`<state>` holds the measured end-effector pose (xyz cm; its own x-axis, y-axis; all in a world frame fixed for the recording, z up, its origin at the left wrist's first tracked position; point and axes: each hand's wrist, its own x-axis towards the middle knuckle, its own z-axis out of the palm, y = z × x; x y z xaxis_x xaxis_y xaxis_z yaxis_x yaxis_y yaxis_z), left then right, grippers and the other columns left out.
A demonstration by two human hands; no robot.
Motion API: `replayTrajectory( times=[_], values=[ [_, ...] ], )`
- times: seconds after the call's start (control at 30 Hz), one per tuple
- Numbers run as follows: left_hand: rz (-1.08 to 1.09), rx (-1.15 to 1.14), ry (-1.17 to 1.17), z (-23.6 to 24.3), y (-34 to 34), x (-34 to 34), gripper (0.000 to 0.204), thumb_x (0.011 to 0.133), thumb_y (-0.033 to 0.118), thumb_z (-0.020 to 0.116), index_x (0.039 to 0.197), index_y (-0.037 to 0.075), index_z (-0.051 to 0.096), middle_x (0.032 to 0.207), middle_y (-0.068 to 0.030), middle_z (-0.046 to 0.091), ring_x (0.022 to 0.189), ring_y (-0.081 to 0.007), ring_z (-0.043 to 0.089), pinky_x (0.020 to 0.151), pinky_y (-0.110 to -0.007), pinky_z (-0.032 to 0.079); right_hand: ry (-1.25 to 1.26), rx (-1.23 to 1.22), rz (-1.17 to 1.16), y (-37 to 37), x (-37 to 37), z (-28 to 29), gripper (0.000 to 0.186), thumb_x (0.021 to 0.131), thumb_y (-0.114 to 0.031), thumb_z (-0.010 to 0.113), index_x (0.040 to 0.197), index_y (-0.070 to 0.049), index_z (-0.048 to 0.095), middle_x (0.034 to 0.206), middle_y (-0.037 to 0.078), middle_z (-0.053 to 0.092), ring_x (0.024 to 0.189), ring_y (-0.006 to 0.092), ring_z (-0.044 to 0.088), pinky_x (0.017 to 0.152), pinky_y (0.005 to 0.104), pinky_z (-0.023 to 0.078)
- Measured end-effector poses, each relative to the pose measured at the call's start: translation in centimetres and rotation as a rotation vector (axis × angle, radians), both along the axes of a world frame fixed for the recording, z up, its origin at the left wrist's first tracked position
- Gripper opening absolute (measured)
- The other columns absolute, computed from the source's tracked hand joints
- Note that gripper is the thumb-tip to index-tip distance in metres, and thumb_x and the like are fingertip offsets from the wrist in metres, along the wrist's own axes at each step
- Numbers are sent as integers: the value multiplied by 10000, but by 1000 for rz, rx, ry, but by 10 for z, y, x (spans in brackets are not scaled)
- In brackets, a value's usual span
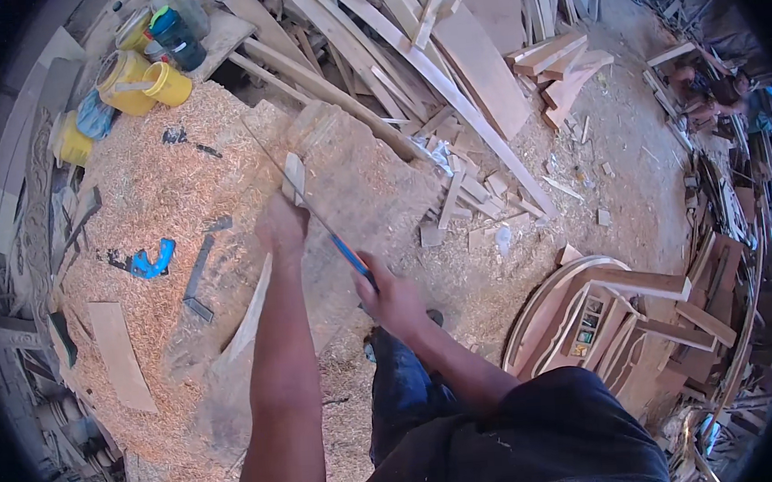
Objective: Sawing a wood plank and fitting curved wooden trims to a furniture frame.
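Note:
My left hand (282, 221) grips a small pale wood block (293, 171) on the sawdust-covered workbench (373, 179). My right hand (388, 293) is closed round the blue-and-black handle of a long thin-bladed hand tool (306, 206), whose blade passes just right of the block and reaches toward the back of the bench. Left of my hands lie a blue-handled tool (150, 262), a dark angled piece (197, 286) and a flat light board (123, 353). A narrow pale offcut (244, 327) lies beside my left forearm. The exact kind of long tool is unclear.
Yellow buckets (123, 89) and a dark blue container (177, 42) stand at the back left. Long planks (473, 74) lean and lie behind the bench. Offcuts (481, 189) litter the floor (633, 188). A curved wooden furniture piece (589, 325) is at the right.

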<state>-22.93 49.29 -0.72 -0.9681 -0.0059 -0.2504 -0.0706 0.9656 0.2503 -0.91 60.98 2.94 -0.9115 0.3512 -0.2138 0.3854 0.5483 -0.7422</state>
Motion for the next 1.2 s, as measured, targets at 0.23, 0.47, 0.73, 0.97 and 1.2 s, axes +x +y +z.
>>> replayTrajectory(
  times=[0.23,0.47,0.73,0.97,1.2],
  values=[
    [18,-68,-62,0,-16,-7,390,911,394,739,1158,94,716,1051,-206,779,986,-441,747,834,-518,577,79,-42,-11,3,66,19,487,1017,-269,701,1477,-140,608,903,179,780,708,406,735,605,485,542],
    [3,28,10,-3,6,-3,369,903,372,739,1152,102,715,1056,-205,779,994,-442,746,839,-518,574,-46,-40,18,16,32,-5,491,1052,-340,639,1520,-217,555,889,179,779,745,439,745,627,532,547],
    [37,41,-10,-18,-24,-7,368,898,338,727,1159,79,702,1044,-205,779,988,-444,748,833,-511,573,-26,-105,5,-10,11,22,474,1045,-294,657,1498,-176,582,1014,188,780,817,401,755,682,503,561],
    [27,-4,53,-3,-13,-1,360,942,354,677,1183,89,703,1039,-210,783,980,-422,758,804,-521,587,-85,-59,-23,-3,53,39,438,1058,-286,648,1453,-101,615,910,198,765,738,403,734,640,491,551],
    [12,50,92,-27,-24,-6,509,942,452,709,1353,155,665,1150,-151,774,992,-374,762,816,-494,594,186,-64,86,-33,-79,-4,419,1072,-319,650,1405,-67,611,867,125,740,699,342,700,633,456,513]
  ],
)
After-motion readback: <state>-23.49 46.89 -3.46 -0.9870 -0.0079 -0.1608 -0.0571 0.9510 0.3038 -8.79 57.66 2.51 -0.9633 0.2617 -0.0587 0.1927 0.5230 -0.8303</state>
